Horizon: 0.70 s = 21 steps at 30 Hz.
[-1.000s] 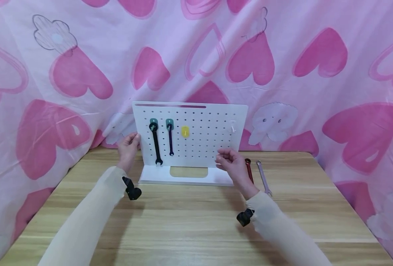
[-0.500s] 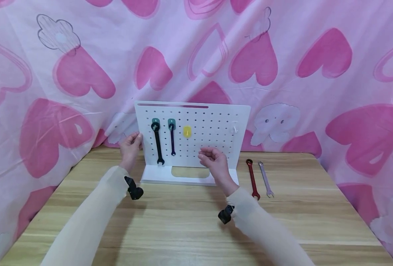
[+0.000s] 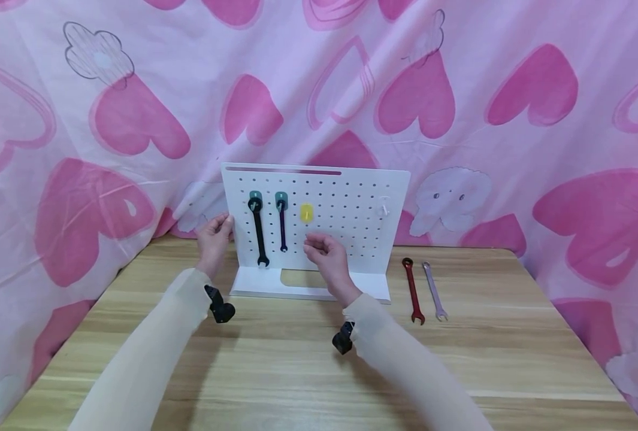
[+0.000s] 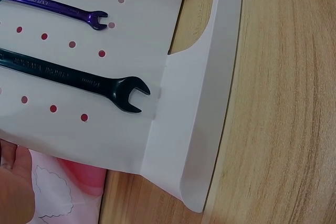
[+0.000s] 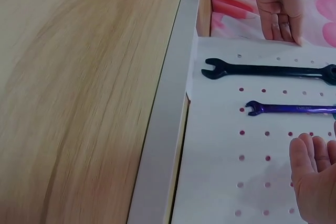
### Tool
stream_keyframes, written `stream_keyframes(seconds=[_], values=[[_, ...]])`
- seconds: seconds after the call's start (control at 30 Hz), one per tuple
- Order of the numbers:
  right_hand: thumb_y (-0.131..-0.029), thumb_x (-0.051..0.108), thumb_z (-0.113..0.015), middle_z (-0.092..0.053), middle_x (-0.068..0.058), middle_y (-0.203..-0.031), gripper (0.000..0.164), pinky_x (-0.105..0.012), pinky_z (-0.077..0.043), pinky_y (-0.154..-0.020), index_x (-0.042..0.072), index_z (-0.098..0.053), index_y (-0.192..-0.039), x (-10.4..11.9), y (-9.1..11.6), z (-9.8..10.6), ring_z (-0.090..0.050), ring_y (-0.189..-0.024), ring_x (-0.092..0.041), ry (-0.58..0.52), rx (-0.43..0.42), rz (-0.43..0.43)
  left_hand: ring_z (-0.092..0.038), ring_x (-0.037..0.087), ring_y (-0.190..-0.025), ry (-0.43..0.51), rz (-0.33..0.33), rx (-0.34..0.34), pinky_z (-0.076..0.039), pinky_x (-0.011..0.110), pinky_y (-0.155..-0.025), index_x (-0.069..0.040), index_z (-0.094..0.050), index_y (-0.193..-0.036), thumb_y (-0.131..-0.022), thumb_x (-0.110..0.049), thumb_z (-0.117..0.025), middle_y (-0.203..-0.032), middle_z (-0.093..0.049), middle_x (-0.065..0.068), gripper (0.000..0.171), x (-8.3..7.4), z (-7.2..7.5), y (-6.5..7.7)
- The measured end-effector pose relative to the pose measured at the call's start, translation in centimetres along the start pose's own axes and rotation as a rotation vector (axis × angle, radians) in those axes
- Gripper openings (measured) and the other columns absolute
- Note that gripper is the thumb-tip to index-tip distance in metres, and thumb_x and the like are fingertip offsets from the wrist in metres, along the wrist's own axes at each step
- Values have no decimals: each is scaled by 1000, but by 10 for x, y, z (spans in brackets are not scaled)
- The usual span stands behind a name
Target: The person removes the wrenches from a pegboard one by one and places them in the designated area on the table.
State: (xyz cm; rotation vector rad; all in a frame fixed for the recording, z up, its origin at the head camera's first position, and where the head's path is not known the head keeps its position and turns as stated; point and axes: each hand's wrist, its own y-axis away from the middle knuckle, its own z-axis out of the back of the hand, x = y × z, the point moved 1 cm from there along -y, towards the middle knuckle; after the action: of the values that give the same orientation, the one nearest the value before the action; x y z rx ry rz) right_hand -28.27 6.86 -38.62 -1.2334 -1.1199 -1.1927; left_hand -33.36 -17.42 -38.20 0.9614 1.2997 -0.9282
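Observation:
A white pegboard (image 3: 345, 233) stands upright on its base. At its left edge my left hand (image 3: 213, 242) grips the rim; in the right wrist view that hand (image 5: 283, 3) has its fingertips partly hidden by the board. My right hand (image 3: 328, 260) hovers before the board's lower middle, just below a yellow hook (image 3: 306, 212), fingers loosely bent and holding nothing. From two green hooks hang a black combination wrench (image 3: 259, 233) and a smaller purple wrench (image 3: 283, 224). The left wrist view shows the open ends of the black wrench (image 4: 126, 93) and purple wrench (image 4: 94, 19).
Right of the board, a red wrench (image 3: 413, 292) and a silver wrench (image 3: 434, 291) lie on the wooden table (image 3: 292, 359). A white hook (image 3: 384, 208) sits near the board's right edge. A pink heart-print curtain (image 3: 319, 90) hangs behind.
My right hand has moved left across the board's front, from near its right side to below the yellow hook, uncovering the red wrench. My left hand stays at the left edge.

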Motion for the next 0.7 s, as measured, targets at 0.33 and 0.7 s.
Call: stream_keyframes(seconds=[0.33, 0.7], values=[[-87, 7, -67, -66, -5, -110, 30, -25, -52, -90, 10, -63, -116, -3, -14, -20, -61, -102, -16, 12, -41, -10, -52, 17, -116, -4, -24, -4, -46, 28, -100, -11, -55, -128, -96, -35, -50, -131, -54, 7, 41, 1, 0, -1], [-85, 6, -67, -66, -6, -112, 30, -24, -51, -91, 11, -62, -114, -6, -25, -38, -60, -105, -17, -27, -64, -31, -53, 17, -111, 14, -32, -2, -45, 33, -102, -9, -56, -126, -96, -32, -52, -126, -56, 8, 38, 2, 0, -2]])
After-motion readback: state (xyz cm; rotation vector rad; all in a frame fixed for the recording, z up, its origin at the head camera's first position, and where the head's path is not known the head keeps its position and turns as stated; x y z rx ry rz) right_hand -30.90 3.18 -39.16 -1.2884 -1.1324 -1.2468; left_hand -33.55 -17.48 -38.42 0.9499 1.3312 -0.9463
